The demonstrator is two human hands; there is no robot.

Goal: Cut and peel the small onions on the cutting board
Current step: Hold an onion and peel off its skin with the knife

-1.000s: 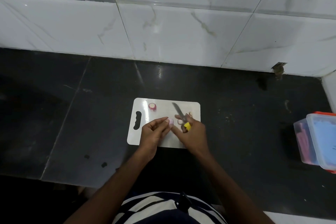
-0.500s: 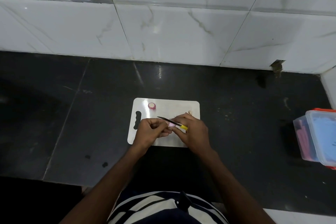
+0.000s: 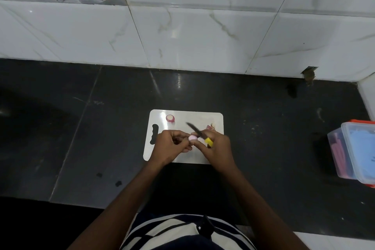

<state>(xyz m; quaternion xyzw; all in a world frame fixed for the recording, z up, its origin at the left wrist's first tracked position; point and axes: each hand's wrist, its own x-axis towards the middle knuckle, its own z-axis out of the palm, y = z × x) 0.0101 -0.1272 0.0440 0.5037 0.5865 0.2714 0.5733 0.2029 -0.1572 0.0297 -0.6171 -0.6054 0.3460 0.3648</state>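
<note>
A white cutting board (image 3: pixel 162 154) with a handle slot lies on the dark counter. My left hand (image 3: pixel 171 146) pinches a small pale pink onion (image 3: pixel 192 138) at its fingertips, just above the board. My right hand (image 3: pixel 218 146) grips a knife (image 3: pixel 197 132) by its yellow handle, the dark blade angled up to the left and passing right by the onion. A cut onion piece (image 3: pixel 170 118), white with a purple rim, sits near the board's far left. Bits of onion skin (image 3: pixel 210 127) lie at the far right, partly behind my right hand.
A clear plastic box with an orange lid (image 3: pixel 354 152) stands at the right edge of the counter. The white marble-tiled wall (image 3: pixel 203 36) rises behind the board. Small dark specks (image 3: pixel 118 183) lie on the counter at the near left.
The knife blade swung from pointing away, to flat across the onion, and now angles up-left again. Both hands stayed together over the board's near half.
</note>
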